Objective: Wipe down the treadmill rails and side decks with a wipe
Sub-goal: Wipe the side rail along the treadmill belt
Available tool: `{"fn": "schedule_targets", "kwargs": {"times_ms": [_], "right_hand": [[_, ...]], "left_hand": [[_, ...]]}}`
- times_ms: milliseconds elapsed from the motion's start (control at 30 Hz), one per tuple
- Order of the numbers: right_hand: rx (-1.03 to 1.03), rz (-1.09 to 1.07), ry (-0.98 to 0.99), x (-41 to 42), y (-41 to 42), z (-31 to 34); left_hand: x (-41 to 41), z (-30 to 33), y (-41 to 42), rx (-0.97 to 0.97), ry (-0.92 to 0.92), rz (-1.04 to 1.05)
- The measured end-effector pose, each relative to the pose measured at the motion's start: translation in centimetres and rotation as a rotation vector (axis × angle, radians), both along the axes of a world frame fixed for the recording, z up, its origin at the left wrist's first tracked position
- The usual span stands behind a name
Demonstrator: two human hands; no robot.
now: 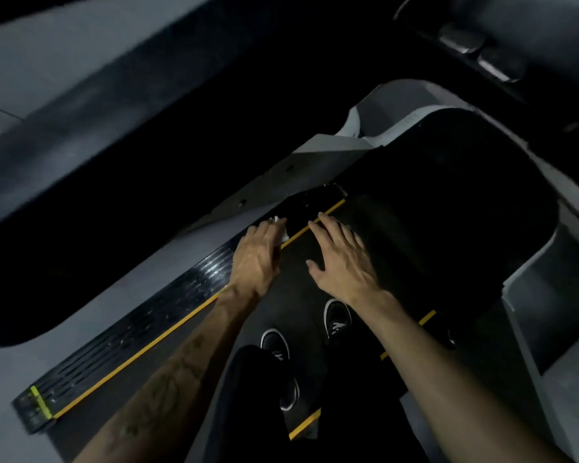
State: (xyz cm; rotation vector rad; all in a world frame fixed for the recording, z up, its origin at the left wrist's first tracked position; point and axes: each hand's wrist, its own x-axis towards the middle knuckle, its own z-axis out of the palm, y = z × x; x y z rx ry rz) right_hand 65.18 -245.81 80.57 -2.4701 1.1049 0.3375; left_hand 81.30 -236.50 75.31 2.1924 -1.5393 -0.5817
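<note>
- White, crumpled wipe (280, 228) lay under the left hand (256, 259), showing only past the fingertips and beside the index finger.
- That left hand pressed the wipe down on the black ribbed side deck (141, 332) on the left of the treadmill, fingers bent over it; how tightly it gripped I could not tell.
- Along the inner edge of that deck ran a yellow stripe (147, 345), and the hand sat right at this line, toward the far end of the deck.
- The right hand (343, 259) lay flat and empty on the dark belt (301, 315), fingers straight and slightly spread, the fingertips reaching the yellow stripe.
- Both hands were near each other but apart, with bare forearms stretching back toward the camera.
- Two black shoes (336, 317) with white soles stood on the belt below the hands, and dark trousers showed at the bottom.
- Short bits of a second yellow line (305, 426) marked the belt's right edge.
- Grey plastic casing (274, 175) ran along the outer side of the left deck, and the black motor cover (448, 195) rose beyond the hands.
- The scene was dim, so fine detail was hard to see.
</note>
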Motion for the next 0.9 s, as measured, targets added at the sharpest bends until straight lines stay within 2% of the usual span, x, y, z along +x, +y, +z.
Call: {"fn": "schedule_targets", "kwargs": {"times_ms": [333,533,700,900], "right_hand": [[0.015,0.185,0.133,-0.1,-10.4,-22.1],[0.054,0.26,0.137,0.8,-17.2,-34.8],[0.102,0.228,0.123,0.1,-20.3,-43.7],[0.08,0.199,0.085,-1.0,-20.6,-51.5]], "left_hand": [[-0.8,-23.3,-8.1,0.011,-0.022,-0.006],[-1.3,-36.9,-13.2,-0.004,-0.039,0.01],[-0.8,-45.9,-15.6,-0.026,-0.07,0.055],[-1.5,-53.2,-17.3,0.028,-0.062,0.066]]}}
